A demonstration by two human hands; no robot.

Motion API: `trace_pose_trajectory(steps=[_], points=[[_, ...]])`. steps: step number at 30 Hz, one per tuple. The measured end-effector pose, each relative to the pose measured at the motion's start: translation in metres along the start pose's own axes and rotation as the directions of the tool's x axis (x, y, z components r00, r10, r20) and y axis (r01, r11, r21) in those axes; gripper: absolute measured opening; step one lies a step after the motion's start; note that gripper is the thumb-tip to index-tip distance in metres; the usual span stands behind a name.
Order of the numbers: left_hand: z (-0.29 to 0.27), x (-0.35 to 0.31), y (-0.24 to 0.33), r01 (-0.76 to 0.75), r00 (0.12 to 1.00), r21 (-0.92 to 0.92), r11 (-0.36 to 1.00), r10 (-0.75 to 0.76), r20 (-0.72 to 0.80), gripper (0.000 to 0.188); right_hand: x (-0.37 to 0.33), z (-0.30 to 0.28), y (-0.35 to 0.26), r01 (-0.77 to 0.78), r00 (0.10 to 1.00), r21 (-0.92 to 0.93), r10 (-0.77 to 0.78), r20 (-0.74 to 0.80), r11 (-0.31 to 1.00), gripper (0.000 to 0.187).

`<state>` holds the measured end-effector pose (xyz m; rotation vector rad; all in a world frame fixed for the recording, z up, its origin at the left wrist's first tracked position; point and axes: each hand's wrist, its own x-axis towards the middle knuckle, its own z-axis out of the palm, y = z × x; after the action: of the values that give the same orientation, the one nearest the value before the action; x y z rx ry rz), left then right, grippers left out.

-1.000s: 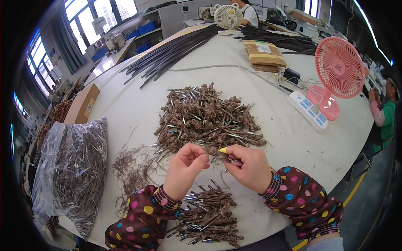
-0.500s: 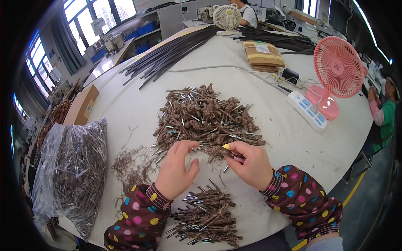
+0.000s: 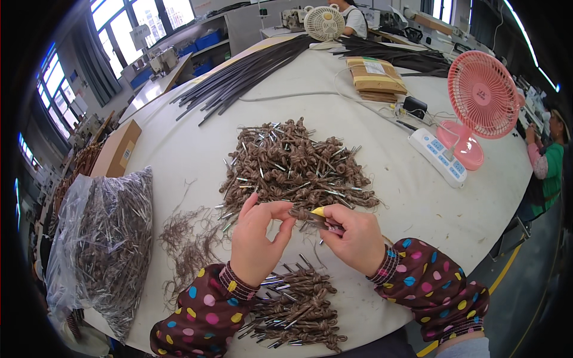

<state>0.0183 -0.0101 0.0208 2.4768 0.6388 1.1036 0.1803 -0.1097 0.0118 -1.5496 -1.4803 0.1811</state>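
Note:
My left hand (image 3: 258, 241) pinches one end of a brown knotted cord (image 3: 300, 213) between thumb and forefinger, its other fingers raised. On the right, my right hand (image 3: 360, 240) is closed around a small dark tool (image 3: 332, 226) that looks like thread snips, mostly hidden in the fingers. Something yellow (image 3: 318, 211) shows by its fingertips, touching the cord. Just beyond both hands lies a large heap of brown knotted cords (image 3: 292, 161) with shiny metal tips. A smaller, neater pile of such cords (image 3: 304, 307) sits between my forearms.
Loose thread scraps (image 3: 190, 244) lie left of my hands. Farther left stand a clear plastic bag (image 3: 113, 256) full of tipped cords and a cardboard box (image 3: 119, 149). A power strip (image 3: 439, 158) and pink fan (image 3: 482, 95) stand right. Black strips (image 3: 245, 74) lie at the back.
My left hand has moved right and closed its fingertips on the cord's end. The cord and my right hand are slightly raised, with the cord now between both hands.

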Motion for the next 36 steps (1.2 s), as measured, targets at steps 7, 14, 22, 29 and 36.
trace_pose_trajectory(steps=[7,14,22,29,36], points=[[-0.005,0.003,-0.004,-0.389,0.906,0.418,0.821,0.424,0.012,0.024,-0.001,0.002,0.003,-0.015,1.0,0.024,0.015,-0.006,1.0,0.022],[-0.008,0.006,-0.006,-0.343,0.932,0.285,0.895,0.363,-0.017,0.021,0.002,0.0,-0.005,-0.319,0.937,0.29,0.254,0.239,0.902,0.013],[-0.004,0.002,-0.012,-0.277,0.96,0.071,0.958,0.279,-0.014,0.024,0.005,-0.003,0.005,-0.098,0.983,0.202,0.062,0.175,0.975,0.031],[-0.004,0.004,-0.012,-0.321,0.946,0.153,0.935,0.324,0.001,0.019,0.023,-0.029,-0.011,0.165,0.979,-0.179,-0.139,0.15,0.97,0.03],[-0.001,0.002,-0.015,-0.351,0.936,0.192,0.917,0.352,0.029,0.028,0.031,-0.031,-0.019,0.379,0.921,-0.392,-0.297,0.253,0.838,0.026]])
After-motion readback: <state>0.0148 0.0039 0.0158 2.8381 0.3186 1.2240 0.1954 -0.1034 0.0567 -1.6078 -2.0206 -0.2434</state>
